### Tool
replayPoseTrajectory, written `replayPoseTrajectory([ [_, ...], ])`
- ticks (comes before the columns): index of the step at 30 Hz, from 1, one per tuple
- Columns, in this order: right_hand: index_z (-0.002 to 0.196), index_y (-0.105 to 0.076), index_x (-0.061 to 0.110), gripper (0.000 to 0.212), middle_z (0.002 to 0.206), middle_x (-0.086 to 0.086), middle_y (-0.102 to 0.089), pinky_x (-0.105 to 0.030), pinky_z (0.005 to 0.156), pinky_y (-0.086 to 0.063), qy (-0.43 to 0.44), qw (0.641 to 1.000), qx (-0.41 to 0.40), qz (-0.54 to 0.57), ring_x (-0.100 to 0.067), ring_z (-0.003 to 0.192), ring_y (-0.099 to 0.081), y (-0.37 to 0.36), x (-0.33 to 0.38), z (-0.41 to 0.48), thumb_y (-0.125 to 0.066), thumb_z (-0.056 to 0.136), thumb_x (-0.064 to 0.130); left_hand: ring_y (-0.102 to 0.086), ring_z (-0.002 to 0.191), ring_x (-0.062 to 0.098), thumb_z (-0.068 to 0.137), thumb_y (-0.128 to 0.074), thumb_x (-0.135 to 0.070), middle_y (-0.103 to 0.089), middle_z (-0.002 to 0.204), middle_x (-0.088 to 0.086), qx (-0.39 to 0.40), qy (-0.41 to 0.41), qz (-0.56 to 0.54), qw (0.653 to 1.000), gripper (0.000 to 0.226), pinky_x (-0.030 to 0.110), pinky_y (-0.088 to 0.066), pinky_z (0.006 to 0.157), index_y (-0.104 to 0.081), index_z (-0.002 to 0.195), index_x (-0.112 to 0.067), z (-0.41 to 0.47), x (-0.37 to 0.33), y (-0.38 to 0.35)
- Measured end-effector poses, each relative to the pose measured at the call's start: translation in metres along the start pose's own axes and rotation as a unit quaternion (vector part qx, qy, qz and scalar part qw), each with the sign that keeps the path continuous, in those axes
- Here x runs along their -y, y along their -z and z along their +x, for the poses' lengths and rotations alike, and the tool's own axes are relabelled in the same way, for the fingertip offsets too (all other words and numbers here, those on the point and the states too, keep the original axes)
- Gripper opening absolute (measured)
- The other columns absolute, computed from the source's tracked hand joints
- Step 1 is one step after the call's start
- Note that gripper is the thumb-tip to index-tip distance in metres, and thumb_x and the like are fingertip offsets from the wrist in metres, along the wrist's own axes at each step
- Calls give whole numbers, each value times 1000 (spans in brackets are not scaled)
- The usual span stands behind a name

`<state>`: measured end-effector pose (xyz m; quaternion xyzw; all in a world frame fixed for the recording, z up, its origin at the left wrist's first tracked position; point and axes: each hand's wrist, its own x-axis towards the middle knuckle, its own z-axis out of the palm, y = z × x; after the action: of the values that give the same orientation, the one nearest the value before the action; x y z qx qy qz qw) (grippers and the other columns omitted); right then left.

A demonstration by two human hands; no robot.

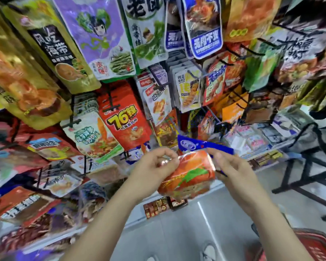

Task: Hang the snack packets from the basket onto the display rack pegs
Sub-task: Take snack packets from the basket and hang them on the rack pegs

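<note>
- While pinching from either side, holds the orange snack packet (188, 176) up in mid-air just in front of the display rack (196, 117), well above the floor (177, 228) and touching no peg; likely raised this way to bring its top level with a hanging place.
- With the left hand (154, 166), fingers curled, nips the clear film at the packet's upper left edge; reads as steadying more than carrying.
- With the right hand (231, 166), clamps thumb and fingers on the packet's right edge, just under the blue header strip (205, 146); probably steering that strip, where a hang hole would sit, though cannot make out any hole through the blur.
- Tilted, header uppermost and leaning toward the rack, printed face toward the camera: a sensible way to offer the top edge to a peg tip while watching the alignment.
- Not yet hung; judged to be at the aiming or peg-choosing step, with the threading to come.
- Crowded all round with packets already hanging, such as the red "76" packet (124, 117) up and to the left of the hands, on black pegs (71, 117) jutting outward; hence the two-handed hold, to slip the header in without knocking neighbours.
- Down at the lower right corner, the red basket (312, 245), only partly in view and well apart from the hands; cannot tell what remains inside.
- Worth minding: thin, glossy film gripped only at its edges, so apt to twist or slide during the push onto a peg.
</note>
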<state>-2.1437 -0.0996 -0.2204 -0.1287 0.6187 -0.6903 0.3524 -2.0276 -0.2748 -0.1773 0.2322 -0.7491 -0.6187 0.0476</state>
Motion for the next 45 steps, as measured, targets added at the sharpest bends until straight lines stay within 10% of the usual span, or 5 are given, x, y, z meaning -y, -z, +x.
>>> replayPoseTrajectory([
  [7,74,-78,11,15,71,0,-74,-16,68,-50,27,991,-34,-125,-3,70,-65,5,-22,22,-72,84,21,-59,62,10,94,-61,-20,-61,64,-6,-80,87,-45,992,25,22,-49,59,-67,69,-23,49,25,-18],
  [10,67,-73,1,27,71,-22,-67,-28,65,-44,29,979,-90,-179,-12,64,-54,9,-50,44,-71,87,19,-55,59,7,91,-64,-18,-60,61,-9,-99,105,-19,989,20,18,-45,58,-69,71,-18,75,46,-24],
  [22,43,-54,18,48,36,12,-42,-30,60,-37,-1,969,-116,-219,-4,41,-41,13,-127,156,-73,86,26,-61,72,5,87,-70,-12,-68,78,-5,-171,66,28,983,10,24,-50,69,-72,79,-18,165,126,-11],
  [29,71,-65,-14,41,39,9,-39,-20,53,-37,1,982,-115,-149,-3,39,-36,11,-130,179,-69,90,21,-61,48,11,85,-73,-13,-68,69,3,-212,-15,33,977,12,27,-51,41,-72,75,-20,176,126,-10],
  [45,92,-73,18,18,75,4,-64,-25,55,-43,6,961,-153,-231,-15,61,-55,16,-141,183,-58,94,7,-65,70,4,90,-65,-9,-68,87,-6,-239,-17,83,967,14,26,-53,60,-68,82,-21,204,146,3],
])
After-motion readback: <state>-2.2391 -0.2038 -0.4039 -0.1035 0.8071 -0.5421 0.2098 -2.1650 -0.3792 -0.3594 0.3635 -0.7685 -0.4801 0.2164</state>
